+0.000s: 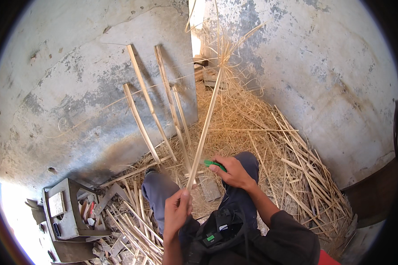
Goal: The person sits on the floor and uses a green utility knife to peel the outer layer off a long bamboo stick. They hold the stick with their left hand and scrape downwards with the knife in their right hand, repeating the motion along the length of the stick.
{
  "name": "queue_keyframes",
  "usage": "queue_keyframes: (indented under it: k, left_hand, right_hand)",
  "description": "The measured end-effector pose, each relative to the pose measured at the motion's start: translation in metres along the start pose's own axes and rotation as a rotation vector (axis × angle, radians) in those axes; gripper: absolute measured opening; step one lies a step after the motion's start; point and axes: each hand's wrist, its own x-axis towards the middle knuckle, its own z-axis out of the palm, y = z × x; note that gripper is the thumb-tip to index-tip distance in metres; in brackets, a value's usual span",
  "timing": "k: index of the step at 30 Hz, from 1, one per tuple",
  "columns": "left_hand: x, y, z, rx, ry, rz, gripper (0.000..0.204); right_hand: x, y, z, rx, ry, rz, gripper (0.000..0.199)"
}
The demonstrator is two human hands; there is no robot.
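My left hand (177, 208) is closed around the near end of a long, pale strip of split bamboo or wood (206, 121). The strip slants up and away from me, and thin curled shavings (224, 56) fan out at its far end. In my right hand (238, 173) a green-handled tool (215, 165) is gripped just right of the strip, over my knee. Its working end cannot be made out, and whether it touches the strip is unclear.
Several split poles (140, 79) lean on the left wall. A heap of shavings (243, 110) covers the corner floor, with loose strips (314, 181) on the right and more sticks (135, 225) at lower left. Beside those stands a worn box-like frame (70, 234) holding odds and ends.
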Motion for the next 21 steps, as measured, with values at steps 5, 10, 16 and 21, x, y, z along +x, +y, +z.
queue_keyframes:
  k: [5, 10, 16, 21]
  left_hand:
    - [0.005, 0.002, -0.001, -0.032, 0.021, 0.009, 0.036]
    - [0.005, 0.005, 0.002, -0.035, 0.03, 0.005, 0.035]
    - [-0.001, 0.004, 0.004, -0.041, 0.052, 0.01, 0.032]
    - [-0.007, 0.011, 0.009, -0.013, 0.059, 0.032, 0.032]
  right_hand:
    - [-0.002, -0.007, -0.006, -0.012, 0.193, 0.025, 0.038]
    - [0.009, -0.015, -0.012, -0.051, 0.265, -0.236, 0.033]
    - [0.015, -0.025, -0.013, -0.171, 0.24, -0.349, 0.032]
    - [0.02, -0.018, -0.011, -0.191, 0.334, -0.383, 0.031]
